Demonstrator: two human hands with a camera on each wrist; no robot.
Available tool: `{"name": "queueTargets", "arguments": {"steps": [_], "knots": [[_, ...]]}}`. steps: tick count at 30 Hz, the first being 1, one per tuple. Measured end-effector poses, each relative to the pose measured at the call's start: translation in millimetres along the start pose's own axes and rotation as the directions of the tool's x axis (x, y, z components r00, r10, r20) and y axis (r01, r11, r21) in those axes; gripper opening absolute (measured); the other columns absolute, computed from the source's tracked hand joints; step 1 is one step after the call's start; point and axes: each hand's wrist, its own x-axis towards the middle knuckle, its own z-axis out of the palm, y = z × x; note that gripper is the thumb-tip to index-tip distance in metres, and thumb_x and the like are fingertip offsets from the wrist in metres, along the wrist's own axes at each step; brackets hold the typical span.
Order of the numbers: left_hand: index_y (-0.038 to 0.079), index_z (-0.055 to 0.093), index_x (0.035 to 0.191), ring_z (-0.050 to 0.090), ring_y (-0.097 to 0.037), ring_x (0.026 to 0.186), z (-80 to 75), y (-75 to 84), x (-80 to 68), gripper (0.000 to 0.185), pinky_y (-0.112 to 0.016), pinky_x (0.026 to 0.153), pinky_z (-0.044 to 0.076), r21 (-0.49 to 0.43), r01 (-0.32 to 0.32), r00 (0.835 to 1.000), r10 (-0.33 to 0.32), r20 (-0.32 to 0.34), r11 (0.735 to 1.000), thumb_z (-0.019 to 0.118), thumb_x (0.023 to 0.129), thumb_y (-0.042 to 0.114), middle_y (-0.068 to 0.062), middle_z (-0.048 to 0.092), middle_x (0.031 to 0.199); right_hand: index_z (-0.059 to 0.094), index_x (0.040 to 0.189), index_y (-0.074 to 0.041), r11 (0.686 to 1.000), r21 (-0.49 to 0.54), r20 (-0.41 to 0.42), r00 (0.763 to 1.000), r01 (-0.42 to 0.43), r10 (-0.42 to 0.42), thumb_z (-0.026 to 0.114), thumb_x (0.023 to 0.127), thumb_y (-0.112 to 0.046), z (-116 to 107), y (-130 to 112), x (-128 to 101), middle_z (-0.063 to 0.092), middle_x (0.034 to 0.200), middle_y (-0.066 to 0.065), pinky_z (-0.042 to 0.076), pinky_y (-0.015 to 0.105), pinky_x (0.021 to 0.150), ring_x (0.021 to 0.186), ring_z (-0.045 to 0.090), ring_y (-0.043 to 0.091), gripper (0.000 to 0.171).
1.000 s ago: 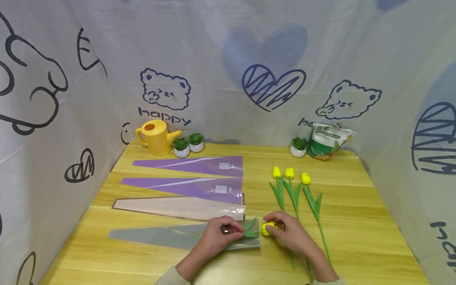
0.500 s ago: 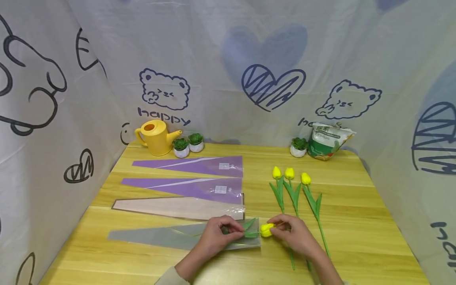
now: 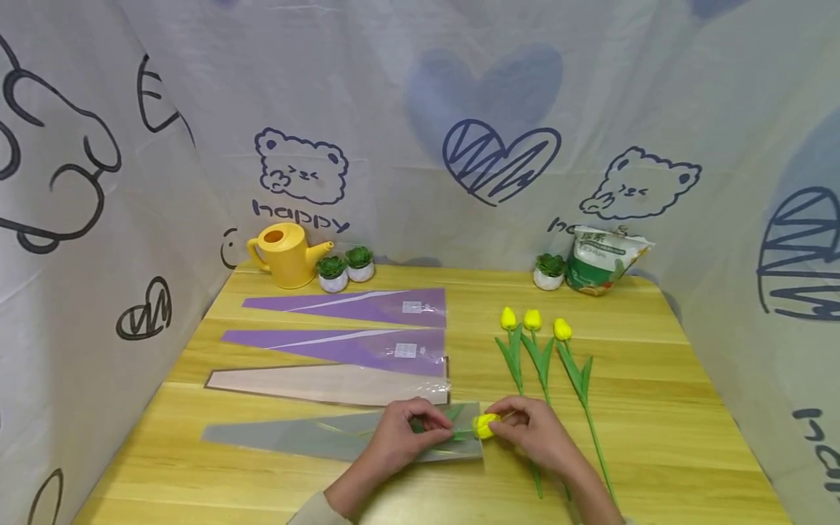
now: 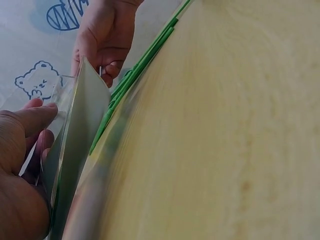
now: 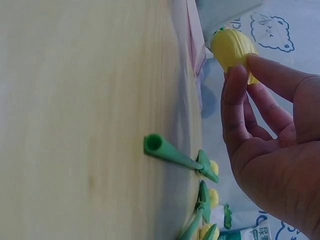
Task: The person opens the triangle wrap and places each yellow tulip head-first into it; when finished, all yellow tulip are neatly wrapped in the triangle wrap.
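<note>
Yellow tulip pinched by curled right grip.

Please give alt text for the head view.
A person's left hand holds a gray sleeve over a wooden table while the right hand pinches a yellow tulip bloom at the sleeve's open end. Three more tulips lie at right; two purple sleeves lie beyond.

Soft, even light with faint shadows on the table, wrist views dimmer and hazier.
</note>
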Motion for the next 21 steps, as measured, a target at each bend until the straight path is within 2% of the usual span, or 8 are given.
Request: {"name": "queueTargets", "arguments": {"steps": [5, 11, 16, 21], "knots": [[0.012, 0.081, 0.091, 0.064, -0.005, 0.076, 1.4, 1.2, 0.6, 0.01, -0.024, 0.072, 0.058, -0.009, 0.004, 1.0, -0.004, -0.001, 1.0, 0.086, 0.083, 0.012, -0.007, 0.075, 0.085, 0.072, 0.115, 0.001, 0.999, 0.041, 0.02, 0.999, 0.025, -0.026, 0.078, 0.092, -0.012, 5.0, 1.4, 3.2, 0.075, 0.098, 0.014, 0.062, 0.034, 0.068, 0.081, 0.073, 0.025, 0.027], [0.015, 0.081, 0.09, 0.065, -0.005, 0.077, 2.0, 2.2, 0.1, 0.011, -0.025, 0.073, 0.059, 0.004, 0.033, 0.999, -0.033, -0.001, 0.999, 0.087, 0.083, 0.011, -0.002, 0.075, 0.086, 0.071, 0.115, 0.004, 0.997, 0.073, 0.038, 0.999, 0.027, -0.03, 0.079, 0.092, -0.013, 12.5, -0.4, 5.8, 0.076, 0.097, 0.015, 0.061, 0.031, 0.068, 0.081, 0.073, 0.022, 0.029], [0.014, 0.08, 0.091, 0.064, -0.005, 0.077, 5.1, 1.9, 2.3, 0.01, -0.025, 0.073, 0.058, 0.011, 0.016, 1.0, -0.016, 0.002, 1.0, 0.087, 0.083, 0.012, -0.004, 0.074, 0.085, 0.072, 0.114, 0.001, 0.999, 0.054, 0.031, 1.0, -0.004, 0.002, 0.08, 0.091, -0.016, 13.0, -2.0, 5.8, 0.076, 0.096, 0.011, 0.06, 0.028, 0.068, 0.082, 0.072, 0.019, 0.029], [0.012, 0.08, 0.091, 0.063, -0.005, 0.076, 6.4, 4.1, 3.9, 0.011, -0.023, 0.071, 0.057, -0.002, -0.003, 1.0, 0.003, -0.005, 1.0, 0.087, 0.082, 0.012, -0.007, 0.074, 0.084, 0.073, 0.113, 0.001, 0.998, 0.053, 0.038, 0.999, 0.026, -0.028, 0.08, 0.091, -0.015, 15.9, -1.4, 8.0, 0.077, 0.103, 0.014, 0.059, 0.024, 0.07, 0.083, 0.072, 0.013, 0.028]]}}
